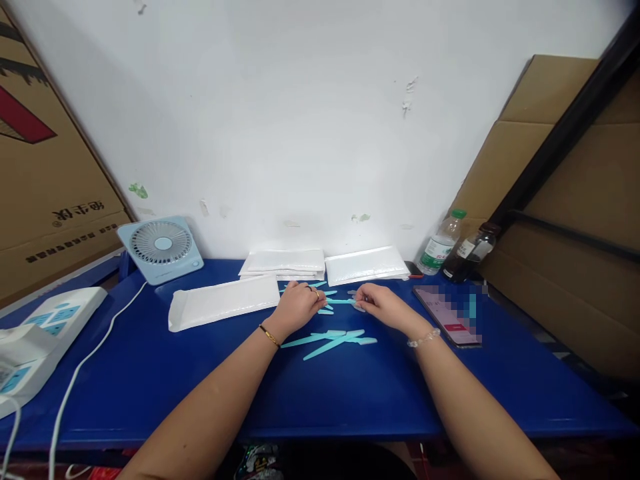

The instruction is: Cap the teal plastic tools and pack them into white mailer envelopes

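Between my two hands, just above the blue table, stretches a slim turquoise eyebrow razor (341, 301). My left hand (299, 308) pinches its handle end, with the fingers closed. At the other end, the fingertips of my right hand (381, 304) are closed around the whitish tip; the fingers partly cover it. Several more turquoise razors (334, 343) lie crossed on the table nearer to me. Others lie beyond and partly under my left hand. Small clear pieces, like caps (352, 293), are beside my right fingertips.
White padded envelopes (225, 303) lie left of my hands, with more stacked (285, 261) against the wall and another pile (367, 264) at right. A phone (447, 317), two bottles (443, 243), a light blue fan (163, 247) and a power strip (55, 333) with cables stand around.
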Tool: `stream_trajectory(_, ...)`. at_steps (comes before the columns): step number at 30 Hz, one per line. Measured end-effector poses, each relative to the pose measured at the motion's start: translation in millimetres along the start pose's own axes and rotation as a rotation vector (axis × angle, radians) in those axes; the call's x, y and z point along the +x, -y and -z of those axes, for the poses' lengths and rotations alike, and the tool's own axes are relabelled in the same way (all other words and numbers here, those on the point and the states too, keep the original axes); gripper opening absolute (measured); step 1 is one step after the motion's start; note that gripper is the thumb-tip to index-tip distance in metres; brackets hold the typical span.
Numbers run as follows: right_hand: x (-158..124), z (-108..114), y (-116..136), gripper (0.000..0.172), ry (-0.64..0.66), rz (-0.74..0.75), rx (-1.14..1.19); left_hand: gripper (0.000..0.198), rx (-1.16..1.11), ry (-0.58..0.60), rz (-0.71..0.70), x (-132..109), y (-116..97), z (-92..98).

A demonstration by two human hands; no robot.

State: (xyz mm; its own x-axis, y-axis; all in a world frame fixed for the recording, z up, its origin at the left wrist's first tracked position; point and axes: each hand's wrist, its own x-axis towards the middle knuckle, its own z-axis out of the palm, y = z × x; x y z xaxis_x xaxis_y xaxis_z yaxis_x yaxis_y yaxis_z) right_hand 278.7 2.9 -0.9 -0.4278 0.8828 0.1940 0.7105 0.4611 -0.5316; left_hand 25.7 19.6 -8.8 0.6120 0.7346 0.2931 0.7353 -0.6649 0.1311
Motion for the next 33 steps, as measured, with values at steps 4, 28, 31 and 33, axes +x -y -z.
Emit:
stream_trajectory(4,2,-1,2,0.009,-0.01,0.014,0.016,0.032,0.025,-0.026,0.033,1,2,1.8)
stream_trajectory(28,-4,-1,4,0.022,0.3,0.118,0.148,0.032,-0.349,0.154,-0.07,-8,-14,15.2)
stream_trajectory(31,-3,2,8,0.023,0.203,0.124,0.181,0.026,-0.27,0.16,-0.093,-6,-17,12.0)
stream_trajectory(33,-3,2,10,0.023,0.178,0.128,0.181,0.024,-0.228,0.15,-0.065,-4,-13,8.9)
